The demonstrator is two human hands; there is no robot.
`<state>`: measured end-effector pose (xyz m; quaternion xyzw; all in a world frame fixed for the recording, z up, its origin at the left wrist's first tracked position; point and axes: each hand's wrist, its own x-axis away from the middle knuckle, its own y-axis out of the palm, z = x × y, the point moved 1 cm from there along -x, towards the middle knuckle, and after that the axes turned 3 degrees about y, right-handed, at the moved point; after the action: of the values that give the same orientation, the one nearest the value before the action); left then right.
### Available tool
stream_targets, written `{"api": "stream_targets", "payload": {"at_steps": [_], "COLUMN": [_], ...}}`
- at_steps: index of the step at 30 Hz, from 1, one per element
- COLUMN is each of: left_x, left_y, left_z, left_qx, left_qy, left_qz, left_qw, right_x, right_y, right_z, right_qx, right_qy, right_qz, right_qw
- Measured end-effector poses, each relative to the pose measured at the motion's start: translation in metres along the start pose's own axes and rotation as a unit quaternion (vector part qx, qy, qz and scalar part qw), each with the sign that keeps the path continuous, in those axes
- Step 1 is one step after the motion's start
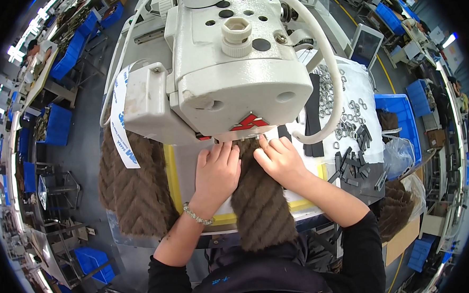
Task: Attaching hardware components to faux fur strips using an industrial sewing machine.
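A long brown fur strip (261, 208) with a chevron pattern runs from the front of a white industrial sewing machine (242, 93) down over the table edge toward my lap. My left hand (218, 171), a beaded bracelet at its wrist, has its fingers bent against the strip's left edge, close under the machine head. On the other side my right hand (282, 162) pinches the strip's upper right edge, thumb and fingers drawn together. The machine head hides the needle and the far end of the strip.
More brown fur (141, 188) hangs at the table's left. To the right, metal rings (344, 119), short black strap pieces (352, 164) and longer black straps (312, 116) lie on white cloth. A blue bin (417, 137) and a cardboard box (404, 243) stand beyond.
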<state>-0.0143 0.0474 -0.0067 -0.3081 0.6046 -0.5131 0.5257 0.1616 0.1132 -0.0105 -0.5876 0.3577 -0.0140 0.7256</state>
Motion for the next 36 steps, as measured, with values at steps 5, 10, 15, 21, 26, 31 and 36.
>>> {"api": "stream_targets", "payload": {"at_steps": [5, 10, 15, 21, 26, 31, 36], "left_x": [-0.001, -0.001, -0.001, 0.0, -0.01, -0.033, -0.029], "left_y": [0.0, 0.0, 0.0, -0.003, -0.003, 0.008, 0.017], "left_z": [-0.001, -0.001, -0.001, -0.002, 0.008, 0.02, 0.013], "left_qx": [-0.001, -0.003, 0.011, 0.027, 0.08, 0.065, 0.093], "left_qy": [0.002, 0.003, 0.0, 0.013, 0.106, 0.198, 0.181], "left_qz": [0.004, 0.002, 0.0, 0.022, 0.031, 0.028, 0.011], "left_qw": [1.0, 1.0, 1.0, 0.999, 0.991, 0.978, 0.979], "right_x": [-0.001, -0.001, 0.0, 0.004, 0.026, 0.036, 0.042], "right_y": [0.0, 0.0, 0.0, -0.019, -0.038, -0.052, -0.056], "right_z": [-0.001, 0.0, -0.001, -0.008, -0.025, -0.043, -0.048], "right_qx": [-0.001, 0.004, 0.011, 0.031, -0.03, -0.055, -0.058], "right_qy": [0.008, 0.005, 0.002, -0.02, -0.058, -0.044, -0.03], "right_qz": [-0.004, -0.001, -0.002, -0.041, -0.106, -0.138, -0.145], "right_qw": [1.0, 1.0, 1.0, 0.998, 0.992, 0.988, 0.987]}}
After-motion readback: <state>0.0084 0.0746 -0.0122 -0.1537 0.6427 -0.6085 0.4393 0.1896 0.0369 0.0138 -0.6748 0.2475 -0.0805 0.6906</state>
